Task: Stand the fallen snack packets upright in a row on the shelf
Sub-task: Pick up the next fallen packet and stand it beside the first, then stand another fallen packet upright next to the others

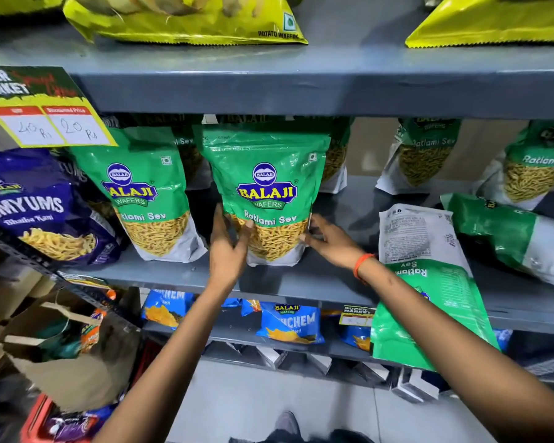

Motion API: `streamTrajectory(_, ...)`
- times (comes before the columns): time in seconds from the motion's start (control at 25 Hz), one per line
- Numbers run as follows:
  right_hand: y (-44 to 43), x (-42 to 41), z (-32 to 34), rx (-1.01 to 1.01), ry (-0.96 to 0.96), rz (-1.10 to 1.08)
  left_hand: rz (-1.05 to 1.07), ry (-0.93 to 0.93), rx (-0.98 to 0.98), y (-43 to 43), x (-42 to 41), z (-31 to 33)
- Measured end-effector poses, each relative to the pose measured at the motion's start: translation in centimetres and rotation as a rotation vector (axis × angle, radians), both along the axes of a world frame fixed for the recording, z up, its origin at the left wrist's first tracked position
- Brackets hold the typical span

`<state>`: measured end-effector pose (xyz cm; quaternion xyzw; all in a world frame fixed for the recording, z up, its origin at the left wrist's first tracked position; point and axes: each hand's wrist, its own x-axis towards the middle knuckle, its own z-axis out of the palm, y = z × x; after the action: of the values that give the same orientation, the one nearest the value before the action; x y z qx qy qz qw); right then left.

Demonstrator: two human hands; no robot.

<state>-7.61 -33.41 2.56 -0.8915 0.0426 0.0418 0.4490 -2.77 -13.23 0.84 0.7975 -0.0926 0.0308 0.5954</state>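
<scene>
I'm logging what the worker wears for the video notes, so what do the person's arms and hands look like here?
Both forearms are bare, with no sleeves in view and no gloves. The left hand shows no rings or watch. The right hand has a thin orange thread band around its wrist.

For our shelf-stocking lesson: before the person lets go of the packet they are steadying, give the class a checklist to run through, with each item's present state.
1. Green Ratlami Sev foil packet being steadied stands upright, label forward: ok.
2. Left hand and right hand flank its base: ok.
3. It lines up beside the upright green neighbour packet: ok.
4. It will stay standing unaided: cannot tell.
5. Face-down green-and-white packet overhanging the grey metal shelf edge: not ok.
6. Green packet lying on its side, far right: not ok.
</scene>
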Motion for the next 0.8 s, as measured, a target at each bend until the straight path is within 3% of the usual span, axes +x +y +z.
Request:
streamTrajectory(0.16,-2.1,-1.0,0.7,-0.273,0.012,0.111,0.176,-0.490,0.312,-3.1,-3.9,0.8)
streamTrajectory(0.24,-4.1,-2.2,1.1,-0.431,0.002,0.145,0.066,-0.700,0.368,-5.7,-6.4,1.1)
streamTrajectory(0.32,-6.6,-3.9,1.1,-0.551,-0.039,0.148,-0.080,-0.774,0.459,-8.7,-7.6,0.5)
streamTrajectory(0.6,-18.1,-11.3,-1.5,-0.649,-0.277,0.027,-0.422,-0.507,0.815,-17.9,-8.9,-3.4)
streamTrajectory(0.8,-23.7,-14.3,-3.8,-0.645,-0.382,0.062,-0.476,-0.395,0.810,-19.3,-10.8,-2.7)
